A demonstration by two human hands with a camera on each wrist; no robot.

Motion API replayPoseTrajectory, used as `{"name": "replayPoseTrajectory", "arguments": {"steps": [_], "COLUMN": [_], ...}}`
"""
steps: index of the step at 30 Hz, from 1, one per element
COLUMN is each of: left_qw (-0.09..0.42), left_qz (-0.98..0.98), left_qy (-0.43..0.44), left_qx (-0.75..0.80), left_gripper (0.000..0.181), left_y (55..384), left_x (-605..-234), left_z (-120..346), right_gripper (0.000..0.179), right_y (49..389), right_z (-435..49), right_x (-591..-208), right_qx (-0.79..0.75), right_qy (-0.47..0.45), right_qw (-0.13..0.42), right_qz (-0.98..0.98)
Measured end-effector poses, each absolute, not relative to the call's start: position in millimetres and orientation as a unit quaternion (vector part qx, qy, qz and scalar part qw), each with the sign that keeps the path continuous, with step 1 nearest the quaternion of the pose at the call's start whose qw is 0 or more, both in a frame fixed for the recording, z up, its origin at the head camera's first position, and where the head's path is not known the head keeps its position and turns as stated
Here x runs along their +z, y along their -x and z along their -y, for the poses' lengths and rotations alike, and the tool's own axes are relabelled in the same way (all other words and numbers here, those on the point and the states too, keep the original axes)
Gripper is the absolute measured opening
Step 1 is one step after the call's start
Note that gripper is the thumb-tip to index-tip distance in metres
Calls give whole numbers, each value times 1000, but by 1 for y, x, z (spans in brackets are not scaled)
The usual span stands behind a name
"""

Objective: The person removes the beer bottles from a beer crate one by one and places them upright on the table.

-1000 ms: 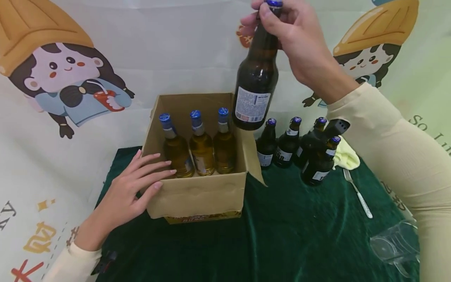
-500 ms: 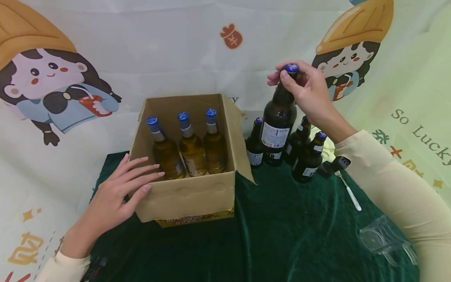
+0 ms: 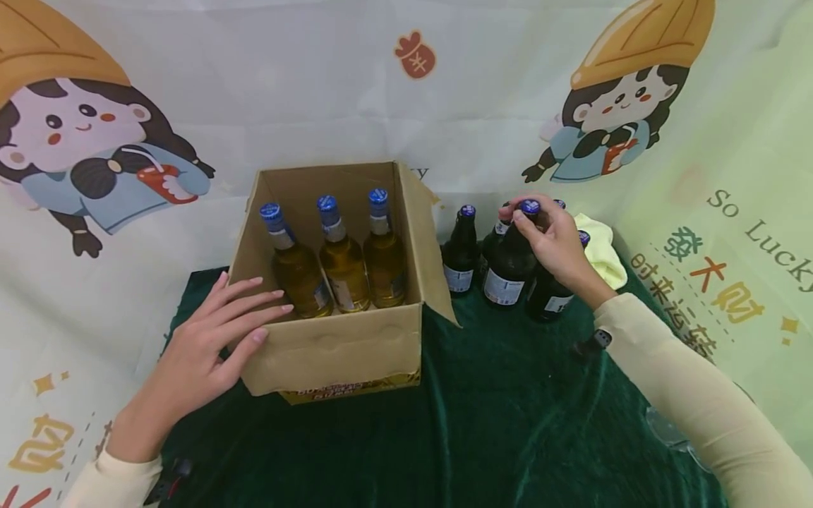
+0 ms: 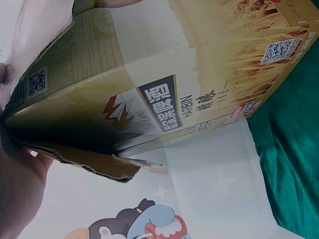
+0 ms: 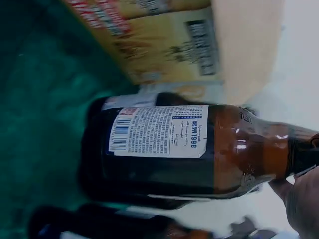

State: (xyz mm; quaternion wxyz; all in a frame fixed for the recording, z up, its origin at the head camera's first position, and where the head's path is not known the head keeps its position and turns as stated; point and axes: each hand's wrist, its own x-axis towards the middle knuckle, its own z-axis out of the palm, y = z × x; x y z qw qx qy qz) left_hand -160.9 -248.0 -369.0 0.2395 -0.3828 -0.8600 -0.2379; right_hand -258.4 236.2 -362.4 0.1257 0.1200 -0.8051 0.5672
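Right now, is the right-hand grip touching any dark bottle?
Touching: the head view shows the right-hand grip, its thumb on a dark bottle just below its blue cap.

The head view is bright — wrist views dimmer, right background blurred.

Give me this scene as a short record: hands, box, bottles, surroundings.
left hand: fingers over the near-left corner of the cardboard box
right hand: grips a dark bottle near its cap
held bottle base: contact with surface unclear
box contents: three amber bottles, blue caps on
box top: open
other dark bottles: right of box, some partly hidden
surface: green cloth
far right: pale yellow cloth
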Motion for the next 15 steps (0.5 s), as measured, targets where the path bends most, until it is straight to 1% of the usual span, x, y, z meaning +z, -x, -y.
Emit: {"name": "replayPoseTrajectory", "arguments": {"steps": [3,6,9,15], "left_qw": [244,246,246,238], "left_qz": [858,855,854,859], "left_qy": [382,384,385,380], "left_qx": [-243,-247,-249,-247], "left_gripper": [33,33,33,33], "left_y": [161,162,163,161], "left_x": [-369,-369,-368,-369], "left_z": [248,248,249,248], "right_gripper": [29,29,29,27], "right_y": [258,258,257,256], "right_z": [-240,-242,-243,-246], "right_x": [-381,-396,-405,-421], "right_qx": [556,543,533,525], "right_qy": [-115,-112,-106,-94], "right_qw": [122,134,148,157], "right_qz": [814,821,827,831]}}
